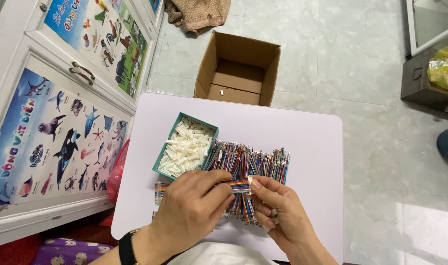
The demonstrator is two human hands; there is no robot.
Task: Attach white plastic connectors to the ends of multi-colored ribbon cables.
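My left hand (192,208) pinches a flat strip of rainbow-coloured wires (238,185) over a small white table (307,142). My right hand (278,208) holds a small white plastic connector (250,184) at the strip's right end. Under both hands lies a pile of several more multicoloured wire strips (256,162). A teal box (161,148) filled with white plastic connectors (187,147) stands just left of the pile. A black watch is on my left wrist.
An open cardboard box (238,68) sits on the tiled floor beyond the table. White cabinets with animal posters (52,132) line the left side. A brown box with yellow packets (433,81) is at the right. Red and purple bags lie under the table's left edge.
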